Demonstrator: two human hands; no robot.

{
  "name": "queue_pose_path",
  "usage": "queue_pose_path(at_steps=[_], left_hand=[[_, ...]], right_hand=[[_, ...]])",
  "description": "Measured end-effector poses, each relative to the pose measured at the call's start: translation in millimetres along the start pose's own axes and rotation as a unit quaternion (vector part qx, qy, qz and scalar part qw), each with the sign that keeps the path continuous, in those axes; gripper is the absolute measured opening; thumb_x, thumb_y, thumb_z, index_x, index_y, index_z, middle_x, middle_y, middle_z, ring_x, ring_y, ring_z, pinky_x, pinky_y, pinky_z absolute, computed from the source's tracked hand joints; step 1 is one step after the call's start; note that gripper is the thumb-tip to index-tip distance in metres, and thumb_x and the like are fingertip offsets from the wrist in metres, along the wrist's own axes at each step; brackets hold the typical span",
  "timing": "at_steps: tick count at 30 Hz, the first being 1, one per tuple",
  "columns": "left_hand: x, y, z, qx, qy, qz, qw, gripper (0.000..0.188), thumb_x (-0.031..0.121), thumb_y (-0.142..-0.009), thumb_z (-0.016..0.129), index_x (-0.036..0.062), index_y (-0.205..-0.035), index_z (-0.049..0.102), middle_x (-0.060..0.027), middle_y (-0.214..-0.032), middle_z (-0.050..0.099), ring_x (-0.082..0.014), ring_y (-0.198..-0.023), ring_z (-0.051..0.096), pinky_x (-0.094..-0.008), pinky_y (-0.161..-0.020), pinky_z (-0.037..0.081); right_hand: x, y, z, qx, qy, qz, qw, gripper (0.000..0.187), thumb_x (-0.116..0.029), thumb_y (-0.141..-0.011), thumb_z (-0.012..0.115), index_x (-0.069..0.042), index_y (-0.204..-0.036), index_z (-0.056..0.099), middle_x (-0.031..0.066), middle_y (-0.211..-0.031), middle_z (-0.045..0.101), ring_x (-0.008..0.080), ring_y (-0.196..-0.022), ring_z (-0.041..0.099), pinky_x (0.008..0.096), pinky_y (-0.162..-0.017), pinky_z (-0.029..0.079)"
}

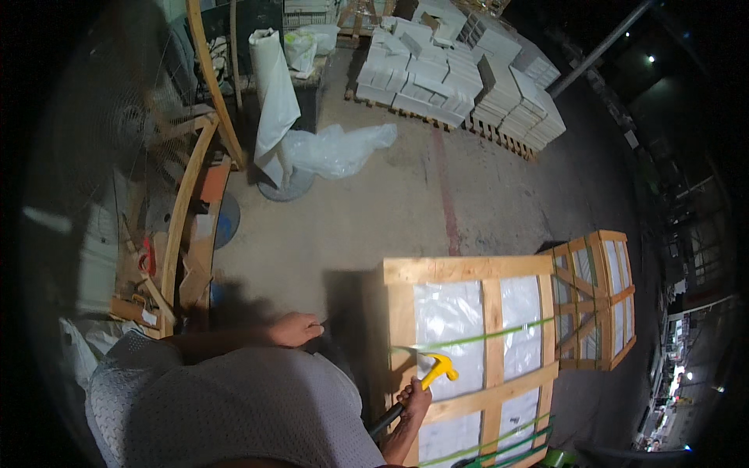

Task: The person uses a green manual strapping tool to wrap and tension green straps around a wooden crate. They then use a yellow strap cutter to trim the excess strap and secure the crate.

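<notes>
My right hand [416,399] is closed round the handle of a claw hammer [439,370] with a yellow head and a dark grip. The hammer's head is over the near part of a wooden crate [462,269]. Through the crate's slats shows white plastic wrapping [450,312], and green straps [485,335] run across it. My left hand [296,329] is in front of my body, left of the crate and apart from it. Its fingers are curled together; a small dark tip seems to show at them, too small to name.
Another strapped wooden crate [605,300] stands behind the first, to the right. Pallets of stacked white slabs [425,70] fill the far side. A roll of white plastic sheeting [269,86] stands at the far left, with loose film [343,150] beside it. Timber [187,195] and a bench with tools are at left.
</notes>
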State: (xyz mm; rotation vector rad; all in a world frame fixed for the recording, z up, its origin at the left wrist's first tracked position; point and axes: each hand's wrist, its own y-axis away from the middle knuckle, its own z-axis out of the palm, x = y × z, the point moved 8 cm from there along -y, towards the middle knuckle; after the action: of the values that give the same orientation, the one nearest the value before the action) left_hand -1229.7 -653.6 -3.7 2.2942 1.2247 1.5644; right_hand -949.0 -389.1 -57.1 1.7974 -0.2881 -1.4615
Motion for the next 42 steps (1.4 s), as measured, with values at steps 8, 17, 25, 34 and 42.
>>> queue_pose_path(at_steps=[8, 17, 25, 34, 42], left_hand=[[-40.6, -93.3, -117.9, 0.151, 0.106, 0.038, 0.982, 0.023, 0.021, -0.092, 0.057, -0.0003, -0.083, 0.059, -0.0161, -0.074, 0.058, -0.0248, -0.063, 0.059, -0.037, -0.057, 0.046], [1.9, -256.5, -242.9, 0.09, -0.057, 0.246, 0.963, 0.019, 0.018, -0.09, 0.056, 0.0007, -0.082, 0.061, -0.0159, -0.073, 0.055, -0.029, -0.066, 0.057, -0.0406, -0.061, 0.047], [62.1, -409.9, -344.9, -0.027, -0.189, 0.295, 0.936, 0.024, 0.018, -0.092, 0.055, -0.0041, -0.084, 0.059, -0.015, -0.072, 0.058, -0.0204, -0.068, 0.058, -0.0368, -0.062, 0.045], [142.0, -544.8, -269.6, -0.192, -0.092, 0.112, 0.971, 0.026, 0.025, -0.094, 0.055, -0.0004, -0.093, 0.061, -0.0099, -0.07, 0.058, -0.0167, -0.064, 0.058, -0.0347, -0.061, 0.047], [285.9, -636.4, -218.1, -0.248, -0.123, 0.175, 0.945, 0.029, 0.028, -0.094, 0.054, 0.0001, -0.097, 0.062, -0.0164, -0.081, 0.064, -0.0255, -0.074, 0.062, -0.0375, -0.069, 0.048]], right_hand=[[-95.5, -88.5, 155.4, -0.092, 0.168, -0.036, 0.981, 0.019, -0.018, -0.084, 0.065, -0.007, -0.078, 0.05, -0.0002, -0.058, 0.046, 0.009, -0.042, 0.042, 0.0244, -0.037, 0.034], [-107.6, -162.1, 211.9, 0.056, 0.159, 0.008, 0.986, 0.027, -0.025, -0.086, 0.06, -0.003, -0.073, 0.052, 0.0036, -0.056, 0.049, 0.0153, -0.041, 0.046, 0.0294, -0.038, 0.038], [-158.5, -131.0, 267.0, 0.166, 0.099, 0.05, 0.98, 0.034, -0.03, -0.09, 0.058, -0.006, -0.066, 0.051, 0.0033, -0.053, 0.049, 0.0159, -0.043, 0.048, 0.0309, -0.041, 0.04], [-132.1, -155.5, 255.8, 0.195, 0.036, 0.146, 0.969, 0.032, -0.027, -0.091, 0.058, -0.006, -0.069, 0.052, 0.0024, -0.054, 0.048, 0.0153, -0.042, 0.047, 0.0314, -0.04, 0.039], [-111.0, -171.5, 254.5, 0.193, -0.078, 0.199, 0.958, 0.03, -0.025, -0.091, 0.059, -0.004, -0.07, 0.055, 0.0048, -0.052, 0.049, 0.0185, -0.04, 0.048, 0.0325, -0.039, 0.038]])
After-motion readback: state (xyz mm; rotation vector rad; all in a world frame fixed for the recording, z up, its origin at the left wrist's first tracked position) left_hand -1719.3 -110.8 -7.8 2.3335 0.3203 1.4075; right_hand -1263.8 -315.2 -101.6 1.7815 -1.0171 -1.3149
